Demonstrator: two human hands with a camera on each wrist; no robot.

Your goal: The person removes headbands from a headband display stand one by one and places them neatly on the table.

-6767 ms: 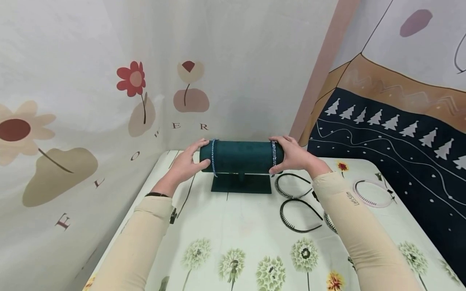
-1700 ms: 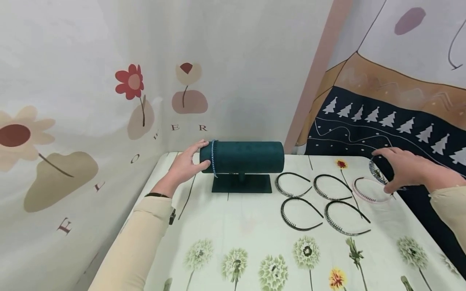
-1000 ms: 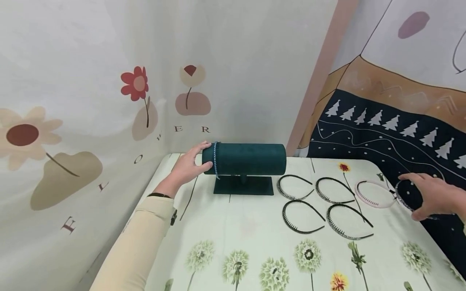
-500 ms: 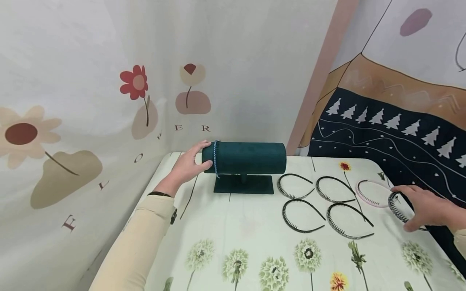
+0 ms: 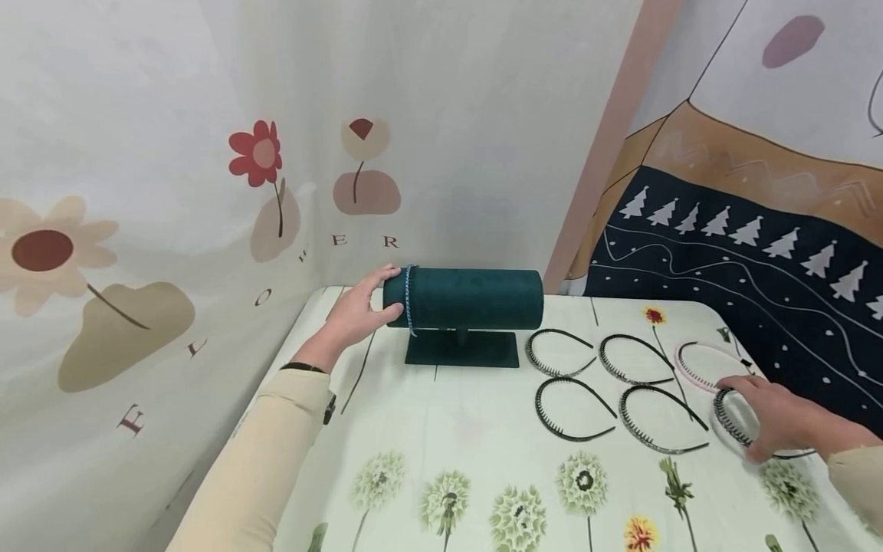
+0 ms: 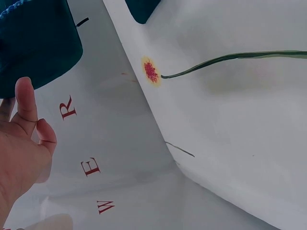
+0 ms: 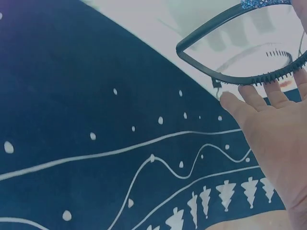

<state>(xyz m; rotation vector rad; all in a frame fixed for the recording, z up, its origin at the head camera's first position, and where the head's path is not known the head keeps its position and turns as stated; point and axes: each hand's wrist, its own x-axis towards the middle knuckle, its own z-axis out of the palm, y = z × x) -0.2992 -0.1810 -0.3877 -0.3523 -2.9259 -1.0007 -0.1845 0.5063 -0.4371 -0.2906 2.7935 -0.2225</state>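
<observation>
A dark green velvet roll (image 5: 476, 299) on a flat-based stand is on the table. A blue glittery headband (image 5: 408, 299) rings it near its left end. My left hand (image 5: 352, 310) grips that end, thumb in front and fingers over the top, beside the headband. In the left wrist view the fingertips touch the roll's edge. At the table's right side my right hand (image 5: 786, 414) holds a black toothed headband (image 5: 723, 418) between thumb and fingers, low over the cloth. The right wrist view shows its blue-silver glitter (image 7: 261, 4) and the fingers along its toothed side.
Several black toothed headbands (image 5: 540, 418) lie in two rows right of the stand. A pink headband (image 5: 692, 374) lies just beyond my right hand. The table (image 5: 469, 429) has a flower-printed cloth; a pale printed curtain (image 5: 469, 153) and a navy one (image 5: 676, 261) hang behind.
My right hand has taken the headband off the roll's right end, carried it past the table's right edge, then back and down towards the cloth. The left hand stays on the roll.
</observation>
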